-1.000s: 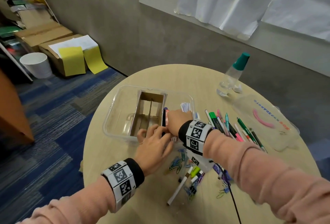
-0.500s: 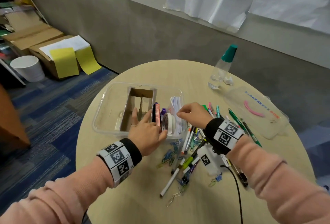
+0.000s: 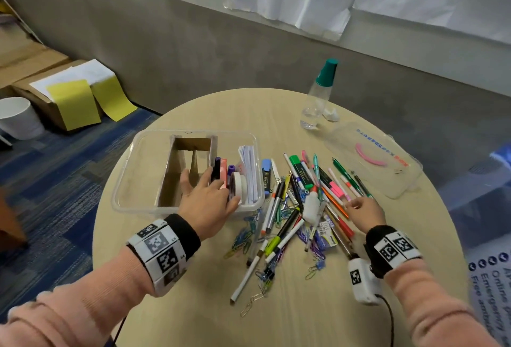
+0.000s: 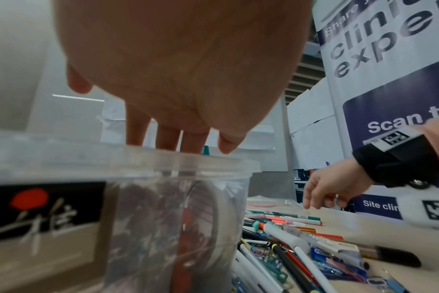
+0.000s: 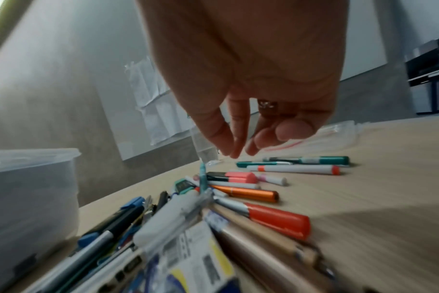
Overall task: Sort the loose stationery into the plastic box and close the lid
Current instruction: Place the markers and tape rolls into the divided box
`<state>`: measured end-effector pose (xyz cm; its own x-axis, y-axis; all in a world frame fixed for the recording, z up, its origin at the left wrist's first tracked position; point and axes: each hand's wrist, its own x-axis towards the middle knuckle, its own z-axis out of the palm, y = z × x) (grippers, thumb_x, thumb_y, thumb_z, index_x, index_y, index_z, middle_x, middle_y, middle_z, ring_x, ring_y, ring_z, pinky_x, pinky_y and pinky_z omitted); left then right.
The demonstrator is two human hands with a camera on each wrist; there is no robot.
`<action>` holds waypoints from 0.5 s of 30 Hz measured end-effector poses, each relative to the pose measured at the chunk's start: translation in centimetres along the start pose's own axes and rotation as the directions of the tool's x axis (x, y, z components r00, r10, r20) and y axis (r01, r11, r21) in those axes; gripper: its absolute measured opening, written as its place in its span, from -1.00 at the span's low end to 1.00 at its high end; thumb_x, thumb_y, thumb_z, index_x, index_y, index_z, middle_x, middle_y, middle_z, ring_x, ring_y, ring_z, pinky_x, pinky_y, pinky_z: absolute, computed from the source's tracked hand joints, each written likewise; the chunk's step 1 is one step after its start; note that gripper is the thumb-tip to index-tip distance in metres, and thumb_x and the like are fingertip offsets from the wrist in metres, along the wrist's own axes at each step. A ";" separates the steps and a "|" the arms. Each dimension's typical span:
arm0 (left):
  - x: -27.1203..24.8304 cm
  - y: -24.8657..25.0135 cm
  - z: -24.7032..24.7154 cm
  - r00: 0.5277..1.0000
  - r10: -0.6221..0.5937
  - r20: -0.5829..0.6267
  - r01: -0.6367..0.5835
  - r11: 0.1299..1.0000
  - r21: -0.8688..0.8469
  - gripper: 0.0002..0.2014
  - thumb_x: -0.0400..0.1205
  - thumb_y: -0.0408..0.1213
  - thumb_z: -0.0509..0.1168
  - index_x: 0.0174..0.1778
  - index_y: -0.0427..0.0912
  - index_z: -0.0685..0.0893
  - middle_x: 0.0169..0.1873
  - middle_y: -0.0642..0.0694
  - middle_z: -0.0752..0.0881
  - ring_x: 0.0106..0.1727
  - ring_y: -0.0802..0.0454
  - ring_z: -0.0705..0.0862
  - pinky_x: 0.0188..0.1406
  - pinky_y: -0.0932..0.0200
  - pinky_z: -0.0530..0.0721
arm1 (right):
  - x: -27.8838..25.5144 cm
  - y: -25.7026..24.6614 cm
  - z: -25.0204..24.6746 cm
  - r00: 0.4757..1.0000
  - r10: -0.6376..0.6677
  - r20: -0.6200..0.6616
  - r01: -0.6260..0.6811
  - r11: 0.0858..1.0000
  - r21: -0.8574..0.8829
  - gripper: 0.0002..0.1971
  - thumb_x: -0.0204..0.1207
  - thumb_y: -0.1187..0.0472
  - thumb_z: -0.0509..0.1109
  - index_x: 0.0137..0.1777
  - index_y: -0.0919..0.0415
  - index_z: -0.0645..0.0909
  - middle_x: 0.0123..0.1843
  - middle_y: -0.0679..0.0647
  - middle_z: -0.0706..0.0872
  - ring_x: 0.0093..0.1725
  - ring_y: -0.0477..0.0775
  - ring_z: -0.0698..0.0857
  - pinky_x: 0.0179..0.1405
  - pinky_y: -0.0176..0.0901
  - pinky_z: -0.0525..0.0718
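Note:
A clear plastic box point(image 3: 138, 142) stands open on the round table, holding a cardboard divider point(image 3: 177, 169), upright markers point(image 3: 218, 169), a tape roll point(image 3: 236, 186) and a stack of paper slips point(image 3: 249, 169). My left hand point(image 3: 204, 180) lies over the box's near rim point(image 4: 138, 158), its fingers point(image 4: 136, 130) straight and reaching inside beside the markers. To the right lies a heap of loose pens and markers point(image 3: 304, 189). My right hand point(image 3: 352, 205) hovers low over its right edge. Its fingers point(image 5: 236, 146) hang loosely together and hold nothing.
The clear lid point(image 3: 387, 175) lies at the table's far right. A bottle with a green cap point(image 3: 320, 92) stands behind it. Coloured paper clips point(image 3: 243, 238) are scattered in front of the box. A white glue bottle point(image 3: 311, 205) lies among the pens.
My right hand has left the box and moved right, out over the loose pens. My left hand has stayed at the box's near rim.

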<state>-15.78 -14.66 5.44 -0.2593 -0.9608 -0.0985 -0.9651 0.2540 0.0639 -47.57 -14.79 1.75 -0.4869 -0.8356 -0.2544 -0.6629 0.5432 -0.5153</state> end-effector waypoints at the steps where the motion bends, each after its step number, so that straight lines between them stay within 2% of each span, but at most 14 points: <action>1: 0.1 0.0 0.0 1.000 -0.006 0.001 0.006 1.000 -0.012 -0.52 0.69 0.08 -0.15 0.02 0.06 0.69 0.33 0.08 0.57 0.62 -0.05 0.10 0.33 -0.32 -0.43 | -0.1 0.6 0.1 1.000 0.007 -0.008 -0.007 1.000 0.022 -0.83 0.57 0.31 0.29 0.05 0.32 0.68 0.16 0.28 0.71 0.16 0.25 0.64 0.18 -0.09 0.51; 3: 0.3 0.0 0.2 1.000 -0.017 0.012 0.017 0.999 -0.033 -0.52 0.70 0.07 -0.16 0.04 0.09 0.69 0.34 0.10 0.56 0.62 -0.05 0.08 0.36 -0.34 -0.39 | -0.4 1.3 0.6 1.000 -0.006 0.023 0.006 0.999 0.033 -0.90 0.54 0.33 0.32 -0.04 0.29 0.66 0.08 0.26 0.73 0.08 0.21 0.65 0.13 -0.11 0.53; 5: 0.4 -0.1 0.2 1.000 -0.023 0.021 0.024 0.999 -0.047 -0.54 0.70 0.06 -0.16 0.07 0.12 0.68 0.35 0.13 0.55 0.63 -0.04 0.07 0.40 -0.38 -0.34 | -0.8 1.4 1.4 0.987 -0.011 0.163 0.013 1.000 -0.011 -0.97 0.49 0.29 0.40 -0.14 0.23 0.60 -0.05 0.16 0.70 -0.05 0.09 0.65 0.03 -0.12 0.57; 7: 0.6 -0.3 0.0 1.000 -0.030 0.007 0.030 0.997 -0.065 -0.58 0.71 0.01 -0.13 0.09 0.14 0.67 0.37 0.15 0.54 0.63 -0.03 0.08 0.43 -0.40 -0.29 | -1.1 1.3 2.6 0.957 0.010 0.289 0.026 0.992 -0.121 -0.81 0.41 0.19 0.50 -0.19 0.13 0.50 -0.20 0.04 0.61 -0.21 -0.04 0.57 -0.16 -0.20 0.56; 8: 0.9 -0.4 -0.1 0.999 -0.043 -0.007 0.042 0.996 -0.079 -0.61 0.71 -0.02 -0.11 0.11 0.14 0.65 0.38 0.15 0.53 0.63 -0.04 0.09 0.44 -0.40 -0.27 | -1.2 1.1 3.1 0.952 0.027 0.306 0.025 0.986 -0.165 -0.75 0.38 0.15 0.53 -0.22 0.09 0.45 -0.25 0.00 0.57 -0.28 -0.06 0.53 -0.27 -0.23 0.50; 10: 1.5 -0.8 -0.7 0.995 -0.093 -0.028 0.090 0.990 -0.107 -0.66 0.72 -0.08 -0.04 0.25 0.16 0.59 0.44 0.14 0.48 0.63 -0.05 0.10 0.46 -0.40 -0.23 | -1.4 0.8 4.0 0.960 0.042 0.278 0.023 0.974 -0.227 -0.67 0.36 0.08 0.54 -0.26 0.04 0.36 -0.28 -0.02 0.53 -0.33 -0.07 0.49 -0.37 -0.23 0.43; 12: 2.2 -1.2 -1.3 0.992 -0.130 0.001 0.129 0.987 -0.097 -0.66 0.71 -0.14 0.00 0.36 0.15 0.52 0.47 0.12 0.46 0.63 -0.06 0.12 0.46 -0.42 -0.16 | -1.4 0.5 4.6 0.971 0.036 0.237 0.034 0.958 -0.284 -0.65 0.37 0.04 0.52 -0.26 0.04 0.34 -0.29 -0.02 0.53 -0.31 -0.05 0.52 -0.34 -0.19 0.47; 15: 3.1 -1.6 -2.2 0.988 -0.135 0.075 0.141 0.988 -0.070 -0.64 0.68 -0.20 0.05 0.37 0.13 0.52 0.42 0.04 0.51 0.58 -0.07 0.20 0.47 -0.43 -0.02 | -1.8 0.0 5.1 0.977 0.026 0.212 0.048 0.941 -0.335 -0.66 0.36 0.02 0.53 -0.27 0.06 0.37 -0.32 -0.01 0.55 -0.34 -0.05 0.56 -0.43 -0.20 0.45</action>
<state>-14.95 -18.27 7.18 -0.1284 -0.9751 -0.1808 -0.9870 0.1080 0.1187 -43.78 -13.72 -1.92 -0.3720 -0.8197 -0.4355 -0.8376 0.4987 -0.2232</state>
